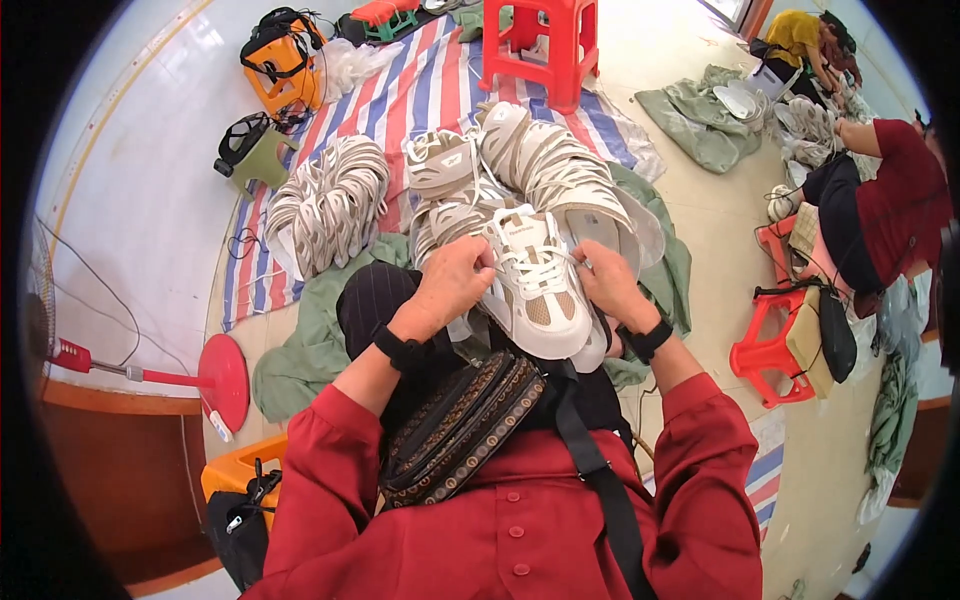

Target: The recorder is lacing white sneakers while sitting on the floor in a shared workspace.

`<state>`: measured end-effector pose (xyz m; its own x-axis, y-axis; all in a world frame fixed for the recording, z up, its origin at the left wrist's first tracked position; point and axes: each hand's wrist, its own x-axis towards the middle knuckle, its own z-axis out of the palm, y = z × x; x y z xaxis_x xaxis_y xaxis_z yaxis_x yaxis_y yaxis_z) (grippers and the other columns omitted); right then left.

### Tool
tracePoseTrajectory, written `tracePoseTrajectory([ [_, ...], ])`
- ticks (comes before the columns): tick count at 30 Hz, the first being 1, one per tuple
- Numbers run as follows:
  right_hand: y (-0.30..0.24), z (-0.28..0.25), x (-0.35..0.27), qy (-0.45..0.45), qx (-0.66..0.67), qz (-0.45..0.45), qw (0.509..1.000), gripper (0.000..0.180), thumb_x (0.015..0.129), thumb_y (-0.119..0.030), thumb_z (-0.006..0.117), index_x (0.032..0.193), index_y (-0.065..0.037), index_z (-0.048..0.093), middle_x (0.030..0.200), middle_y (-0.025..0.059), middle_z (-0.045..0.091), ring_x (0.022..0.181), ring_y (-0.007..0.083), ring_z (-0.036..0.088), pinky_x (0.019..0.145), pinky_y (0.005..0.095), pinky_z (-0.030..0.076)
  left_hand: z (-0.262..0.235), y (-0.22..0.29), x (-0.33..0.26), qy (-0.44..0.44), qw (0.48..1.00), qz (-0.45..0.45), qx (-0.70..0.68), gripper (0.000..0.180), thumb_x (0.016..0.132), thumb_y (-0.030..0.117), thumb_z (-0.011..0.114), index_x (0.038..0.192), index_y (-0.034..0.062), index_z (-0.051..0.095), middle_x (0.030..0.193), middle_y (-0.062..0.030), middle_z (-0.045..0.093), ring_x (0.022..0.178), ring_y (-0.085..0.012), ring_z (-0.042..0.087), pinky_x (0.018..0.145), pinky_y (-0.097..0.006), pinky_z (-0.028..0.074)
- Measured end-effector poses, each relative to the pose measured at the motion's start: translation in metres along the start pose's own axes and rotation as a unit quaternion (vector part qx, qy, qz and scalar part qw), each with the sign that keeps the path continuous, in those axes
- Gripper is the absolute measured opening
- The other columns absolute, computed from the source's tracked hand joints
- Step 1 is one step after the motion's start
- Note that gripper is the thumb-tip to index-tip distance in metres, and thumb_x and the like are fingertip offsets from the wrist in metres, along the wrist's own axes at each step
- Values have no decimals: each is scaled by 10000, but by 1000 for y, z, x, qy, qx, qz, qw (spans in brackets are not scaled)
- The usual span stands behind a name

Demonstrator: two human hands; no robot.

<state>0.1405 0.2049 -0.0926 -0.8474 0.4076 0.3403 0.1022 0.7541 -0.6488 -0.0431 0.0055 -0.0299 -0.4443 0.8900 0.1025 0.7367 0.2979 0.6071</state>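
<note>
A white and beige sneaker (pixel 548 312) rests over my lap, toe toward me, with white laces (pixel 541 274) threaded across its tongue. My left hand (pixel 458 284) is closed at the shoe's left side, thumb and finger pinched on a lace end. On the opposite side my right hand (pixel 612 284) pinches the lace near the eyelets. Just beyond the sneaker lie a row of stacked similar shoes (pixel 560 172) and a second pile (pixel 440 165). Another bundle of them (pixel 330 205) sits farther left.
A striped sheet (pixel 345 105) covers the floor ahead, with a red stool (pixel 540 50) on it. Green cloth (pixel 300 345) lies around my legs. At left are a red round base (pixel 222 385) and a green stool (pixel 255 155). Co-workers (pixel 885 210) sit at right beside a red stool (pixel 770 345).
</note>
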Motion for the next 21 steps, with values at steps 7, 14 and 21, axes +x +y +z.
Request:
tracePoseTrajectory([
  [7, 14, 1, -2, -54, 143, 142, 978, 114, 816, -33, 571, 928, -8, 577, 770, 122, 607, 698, 237, 588, 654, 348, 477, 1, 4, 3, 54, 994, -12, -98, 121, 765, 84, 609, 863, 14, 605, 823, -129, 615, 792, -273, 611, 735, -356, 488],
  [14, -8, -16, -3, -26, 110, 123, 986, 191, 809, -52, 595, 997, -22, 586, 812, 150, 626, 702, 284, 603, 661, 347, 487, 9, 1, 5, 27, 999, 41, -24, 139, 756, 65, 604, 881, 8, 582, 800, -126, 603, 763, -262, 603, 711, -355, 483],
  [21, -37, -35, 12, 48, 74, 50, 995, 208, 817, -51, 603, 1025, -45, 600, 922, 121, 614, 713, 249, 611, 650, 344, 483, 0, 6, 18, 125, 986, 115, 9, 112, 761, 34, 581, 851, 12, 517, 786, -146, 575, 775, -333, 577, 699, -393, 468],
])
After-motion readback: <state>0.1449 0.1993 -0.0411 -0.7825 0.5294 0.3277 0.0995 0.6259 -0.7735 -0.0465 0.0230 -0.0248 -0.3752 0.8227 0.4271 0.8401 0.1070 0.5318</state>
